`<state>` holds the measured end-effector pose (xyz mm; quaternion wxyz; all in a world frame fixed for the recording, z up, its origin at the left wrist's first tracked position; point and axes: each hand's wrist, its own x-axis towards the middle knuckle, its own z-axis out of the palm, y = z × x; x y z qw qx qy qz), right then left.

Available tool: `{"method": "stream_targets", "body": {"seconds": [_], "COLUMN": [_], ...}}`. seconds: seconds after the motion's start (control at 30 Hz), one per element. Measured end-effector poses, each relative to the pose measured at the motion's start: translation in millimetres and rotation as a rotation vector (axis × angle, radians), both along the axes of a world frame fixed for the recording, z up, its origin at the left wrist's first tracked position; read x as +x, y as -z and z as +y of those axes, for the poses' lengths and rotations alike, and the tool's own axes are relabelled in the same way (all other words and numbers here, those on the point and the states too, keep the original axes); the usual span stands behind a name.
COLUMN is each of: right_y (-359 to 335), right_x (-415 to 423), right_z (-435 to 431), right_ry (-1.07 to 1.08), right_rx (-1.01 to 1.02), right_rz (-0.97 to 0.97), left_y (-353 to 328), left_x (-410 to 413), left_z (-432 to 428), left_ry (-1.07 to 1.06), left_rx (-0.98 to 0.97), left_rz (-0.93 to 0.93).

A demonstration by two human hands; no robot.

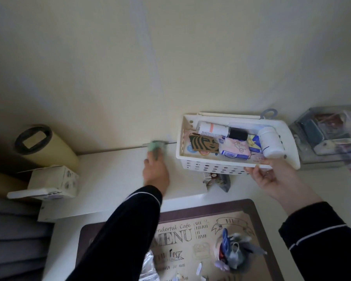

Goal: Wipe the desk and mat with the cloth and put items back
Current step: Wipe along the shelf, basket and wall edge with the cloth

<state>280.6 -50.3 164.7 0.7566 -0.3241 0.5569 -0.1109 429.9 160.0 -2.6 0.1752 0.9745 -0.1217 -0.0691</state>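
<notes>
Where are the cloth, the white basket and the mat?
cloth (pixel 155 149), head view, its green bunched middle.
white basket (pixel 211 169), head view, perforated front wall.
mat (pixel 201 209), head view, brown top border.

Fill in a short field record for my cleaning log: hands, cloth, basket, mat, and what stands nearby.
left hand: on the cloth; blurred, grip unclear
cloth: green, on the white shelf by the wall
right hand: grips the basket's front edge
basket: white, tilted, raised over the shelf's right end; holds bottles and packets
mat: brown-edged cafe menu print, in front of the shelf; a pen cup stands on it
left of shelf: yellow tumbler, white box
</notes>
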Motion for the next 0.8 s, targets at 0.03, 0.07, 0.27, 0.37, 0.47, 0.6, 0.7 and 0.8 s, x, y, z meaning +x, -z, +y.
{"method": "stream_targets", "body": {"seconds": [0.03, 0.07, 0.27, 0.37, 0.47, 0.6, 0.7, 0.8], "right_y": [0.7, 1.3, 1.9, 5.6, 6.4, 5.0, 4.9, 6.7], "right_x": [0.6, 0.4, -4.4, -1.9, 6.2, 13.8, 14.7, 12.6], "right_z": [2.2, 5.2, 15.0, 23.3, 36.9, 51.8, 57.2, 60.5], "right_ry": [0.005, 0.007, -0.041, -0.092, -0.122, -0.131, -0.133, -0.146], "right_rx": [-0.001, 0.001, 0.023, 0.022, 0.006, 0.003, 0.016, 0.019], "right_rz": [-0.008, -0.012, -0.024, -0.039, -0.036, -0.007, 0.007, -0.012], "left_y": [1.3, 2.8, 6.8, 5.3, 3.4, 6.7, 8.7, 7.0], "left_x": [-12.6, -23.1, 16.0, 42.6, 45.2, 14.7, 31.9, 61.1], "left_z": [-12.2, -20.1, 41.9, 95.5, 102.2, 85.4, 104.5, 136.9], "left_ry": [0.112, 0.242, 0.282, -0.101, -0.33, -0.12, -0.018, -0.253], "left_rx": [-0.008, 0.018, 0.166, 0.143, 0.127, 0.066, 0.149, 0.18], "left_rz": [-0.002, 0.0, -0.118, -0.051, 0.029, -0.017, -0.039, -0.004]}}
